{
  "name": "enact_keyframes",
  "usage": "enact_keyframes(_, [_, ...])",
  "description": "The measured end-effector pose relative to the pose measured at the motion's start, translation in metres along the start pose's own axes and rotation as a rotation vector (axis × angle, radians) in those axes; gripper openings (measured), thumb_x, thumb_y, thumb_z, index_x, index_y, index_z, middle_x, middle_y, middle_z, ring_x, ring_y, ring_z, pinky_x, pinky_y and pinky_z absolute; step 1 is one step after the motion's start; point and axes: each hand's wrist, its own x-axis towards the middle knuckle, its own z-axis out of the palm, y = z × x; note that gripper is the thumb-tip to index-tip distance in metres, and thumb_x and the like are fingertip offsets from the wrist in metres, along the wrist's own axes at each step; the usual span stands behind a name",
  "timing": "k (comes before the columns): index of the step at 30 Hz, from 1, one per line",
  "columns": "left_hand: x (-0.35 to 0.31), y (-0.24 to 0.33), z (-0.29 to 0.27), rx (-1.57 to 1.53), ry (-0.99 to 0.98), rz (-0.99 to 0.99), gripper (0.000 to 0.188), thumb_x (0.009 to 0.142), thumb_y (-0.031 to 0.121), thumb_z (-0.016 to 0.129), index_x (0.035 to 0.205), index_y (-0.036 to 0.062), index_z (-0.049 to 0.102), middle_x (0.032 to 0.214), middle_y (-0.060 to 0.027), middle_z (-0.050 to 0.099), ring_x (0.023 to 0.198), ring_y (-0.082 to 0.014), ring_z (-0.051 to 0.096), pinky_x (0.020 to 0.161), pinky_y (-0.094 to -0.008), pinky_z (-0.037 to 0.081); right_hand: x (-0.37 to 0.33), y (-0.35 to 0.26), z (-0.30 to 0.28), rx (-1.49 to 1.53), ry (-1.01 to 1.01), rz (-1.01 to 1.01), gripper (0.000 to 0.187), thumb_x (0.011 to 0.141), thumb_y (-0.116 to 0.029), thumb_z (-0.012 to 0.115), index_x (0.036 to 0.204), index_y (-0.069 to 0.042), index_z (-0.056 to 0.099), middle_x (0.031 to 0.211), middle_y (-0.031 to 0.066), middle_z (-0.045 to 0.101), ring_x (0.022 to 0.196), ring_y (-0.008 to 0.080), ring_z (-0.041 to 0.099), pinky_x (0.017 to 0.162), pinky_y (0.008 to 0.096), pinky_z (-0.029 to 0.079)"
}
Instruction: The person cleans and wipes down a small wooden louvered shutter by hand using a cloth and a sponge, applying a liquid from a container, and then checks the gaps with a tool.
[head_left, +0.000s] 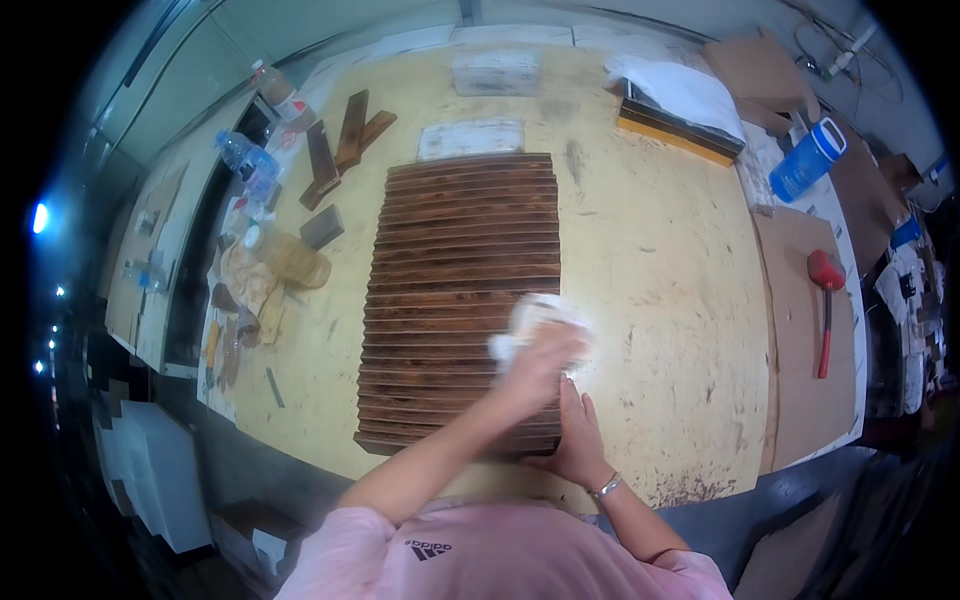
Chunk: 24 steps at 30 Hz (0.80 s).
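A wide workbench (650, 260) with a pale yellow, scuffed top fills the view, and in its middle lies a ribbed dark brown wooden panel (460, 270), which I take as the landmark. The panel has its long axis running away from the person, and its many slats lie crosswise. The left hand (540, 365) is over the near right part of the panel and is closed around a crumpled white cloth (532, 322), pressing it on the slats. The right hand (578, 440) lies flat and open, fingers spread, on the near right corner of the panel, holding nothing; it is the hand nearer to the body. The larger part of the panel lies ahead of both hands and to their left. Beyond the far left corner of the panel are a few loose dark wood pieces (345, 140), and left of them two clear plastic bottles (250, 165). Just beyond the far edge of the panel a pale rectangular sheet (470, 138) lies flat. Far right of the panel stands a blue bottle (808, 160) with a white cap, and right of the panel, on a brown cardboard sheet (795, 330), lies a red-headed mallet (824, 300). Beyond the panel to the right sits a yellow-edged block (675, 128) under a white cloth cover.
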Motion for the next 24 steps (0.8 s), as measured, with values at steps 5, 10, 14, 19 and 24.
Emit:
enact_keyframes(5, [0.037,0.058,0.025,-0.139,-0.093,0.148,0.042,0.080,-0.007,0.062,0.121,0.0019,0.065,0.130,-0.0174,0.064,0.119,-0.0354,0.062,0.100,-0.0412,0.052,0.005,0.006,-0.009,0.136,-0.240,0.037,0.123,0.066,-0.046,0.089,0.157,-0.001,0.019,0.160,0.0250,0.027,0.149,0.0373,0.027,0.120,0.0555,0.023])
enact_keyframes(10, [-0.054,-0.017,-0.086,0.364,-0.012,0.057,0.040,0.080,-0.005,0.063,0.116,0.0101,0.071,0.125,-0.0119,0.068,0.116,-0.0323,0.065,0.101,-0.0421,0.052,-0.005,0.007,0.003,0.021,0.096,-0.020,0.133,0.061,-0.046,0.091,0.158,0.001,0.013,0.161,0.0249,0.025,0.151,0.0382,0.024,0.122,0.0542,0.018])
enact_keyframes(14, [-0.173,-0.065,-0.214,0.447,0.248,-0.489,0.035,0.091,-0.006,0.057,0.122,0.0036,0.070,0.132,-0.0157,0.066,0.122,-0.0322,0.063,0.106,-0.0376,0.049,-0.007,0.011,0.012,0.068,0.100,-0.061,0.133,0.064,-0.045,0.089,0.158,0.004,0.008,0.162,0.0267,0.023,0.152,0.0378,0.021,0.123,0.0536,0.015])
enact_keyframes(19, [-0.137,-0.034,-0.229,0.257,0.549,-0.640,0.032,0.094,-0.006,0.055,0.123,-0.0016,0.068,0.134,-0.0185,0.064,0.122,-0.0263,0.062,0.107,-0.0342,0.047,0.017,0.007,-0.007,0.409,0.275,-0.009,0.116,0.080,-0.036,0.079,0.159,0.005,0.004,0.164,0.0282,0.018,0.154,0.0362,0.017,0.125,0.0471,0.014])
enact_keyframes(24, [-0.024,-0.003,-0.086,0.217,0.129,-0.148,0.038,0.095,0.001,0.059,0.132,-0.0019,0.060,0.138,-0.0173,0.060,0.127,-0.0313,0.059,0.113,-0.0434,0.041,0.092,0.012,-0.008,0.615,0.305,0.053,0.090,0.095,-0.014,0.062,0.159,0.004,0.002,0.164,0.0280,0.017,0.153,0.0318,0.020,0.124,0.0345,0.017])
